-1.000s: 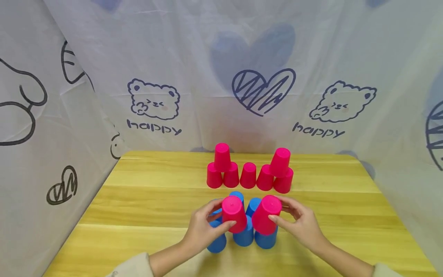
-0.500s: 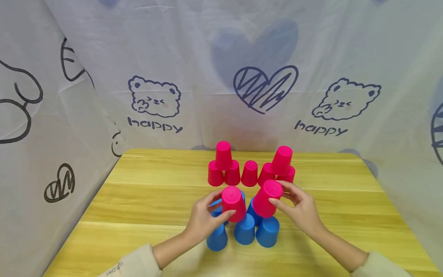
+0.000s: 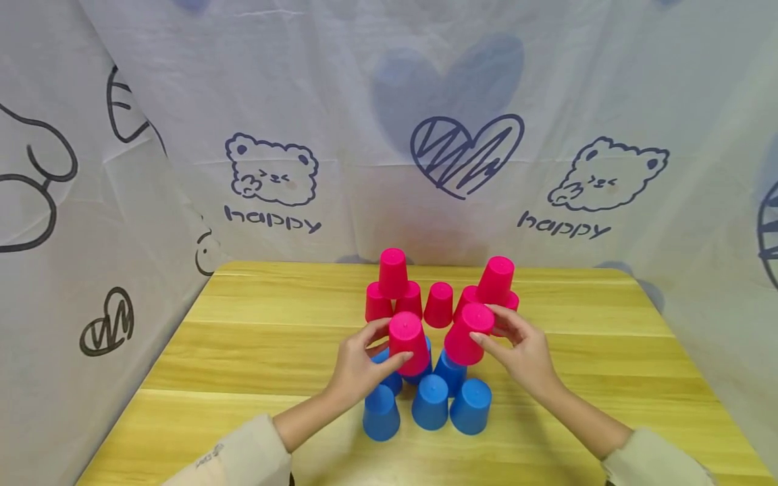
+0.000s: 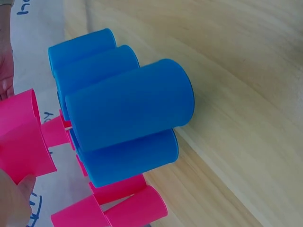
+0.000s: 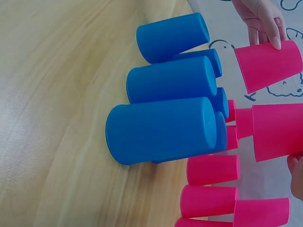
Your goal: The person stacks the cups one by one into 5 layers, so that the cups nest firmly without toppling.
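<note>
My left hand (image 3: 358, 364) grips an upside-down pink cup (image 3: 407, 341) between thumb and fingers, above the blue cups. To its right, my right hand (image 3: 527, 351) holds another upside-down pink cup (image 3: 467, 337), slightly tilted. Both cups hang off the table in the right wrist view, where the left hand's pink cup (image 5: 270, 66) and the right hand's pink cup (image 5: 279, 130) show apart. Beneath stand several upside-down blue cups: a front row with a left cup (image 3: 381, 415), a middle cup (image 3: 430, 403) and a right cup (image 3: 471, 407), and more behind, partly hidden.
Farther back on the wooden table (image 3: 255, 364) stands a row of pink cups. One upper pink cup (image 3: 393, 273) sits on its left pair, another upper pink cup (image 3: 495, 280) on its right pair, and a single pink cup (image 3: 439, 305) between. A printed cloth (image 3: 365, 135) hangs behind.
Both hands have moved up in the head view with their pink cups, away from the front blue cups, which show more fully now. The cups on the table stand as before.
</note>
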Action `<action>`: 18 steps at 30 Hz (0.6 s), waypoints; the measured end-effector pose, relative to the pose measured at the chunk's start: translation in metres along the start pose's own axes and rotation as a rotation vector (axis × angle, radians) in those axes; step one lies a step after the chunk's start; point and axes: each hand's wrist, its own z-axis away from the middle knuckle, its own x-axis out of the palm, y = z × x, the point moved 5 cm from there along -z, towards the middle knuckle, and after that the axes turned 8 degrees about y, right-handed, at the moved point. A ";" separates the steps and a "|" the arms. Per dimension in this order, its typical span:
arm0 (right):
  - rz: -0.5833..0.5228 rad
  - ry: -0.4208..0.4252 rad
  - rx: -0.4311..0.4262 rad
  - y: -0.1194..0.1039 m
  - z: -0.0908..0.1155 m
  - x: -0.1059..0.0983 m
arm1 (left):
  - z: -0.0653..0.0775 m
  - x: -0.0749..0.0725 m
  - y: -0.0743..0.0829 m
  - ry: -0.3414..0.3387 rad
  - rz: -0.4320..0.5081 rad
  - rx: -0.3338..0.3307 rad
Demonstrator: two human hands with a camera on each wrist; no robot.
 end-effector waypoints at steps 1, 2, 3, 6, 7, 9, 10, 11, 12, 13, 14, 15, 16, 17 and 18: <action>0.003 0.001 0.011 0.001 -0.001 0.000 | -0.002 0.000 -0.001 0.000 0.002 -0.003; 0.011 0.001 0.022 0.002 -0.002 0.000 | -0.003 0.001 -0.003 0.000 0.007 -0.009; 0.020 0.002 0.033 0.003 -0.003 0.000 | -0.005 0.001 -0.004 0.002 0.013 -0.017; 0.038 0.001 0.063 0.006 -0.005 0.000 | -0.010 0.001 -0.006 0.002 0.022 -0.037; 0.044 0.002 0.071 0.007 -0.006 0.000 | -0.011 0.001 -0.006 0.001 0.018 -0.038; 0.059 0.004 0.082 0.008 -0.008 0.000 | -0.014 0.002 -0.006 -0.006 0.008 -0.037; 0.062 0.005 0.088 0.009 -0.009 0.000 | -0.015 0.003 -0.005 -0.012 -0.004 -0.035; 0.066 0.006 0.092 0.009 -0.010 0.001 | -0.016 0.003 -0.005 -0.017 -0.014 -0.028; 0.069 0.008 0.099 0.010 -0.011 0.001 | -0.017 0.004 -0.004 -0.021 -0.026 -0.020; 0.071 0.007 0.106 0.010 -0.012 0.001 | -0.018 0.005 -0.003 -0.023 -0.033 -0.009; 0.071 0.006 0.110 0.010 -0.013 0.002 | -0.020 0.006 -0.003 -0.024 -0.037 0.001; 0.066 0.006 0.113 0.011 -0.014 0.002 | -0.021 0.006 -0.002 -0.023 -0.040 0.011; 0.064 0.005 0.115 0.011 -0.015 0.003 | -0.022 0.007 -0.002 -0.022 -0.043 0.022; 0.061 0.004 0.115 0.012 -0.016 0.004 | -0.024 0.008 -0.001 -0.018 -0.047 0.041; 0.059 0.004 0.115 0.012 -0.017 0.004 | -0.025 0.008 0.000 -0.014 -0.048 0.057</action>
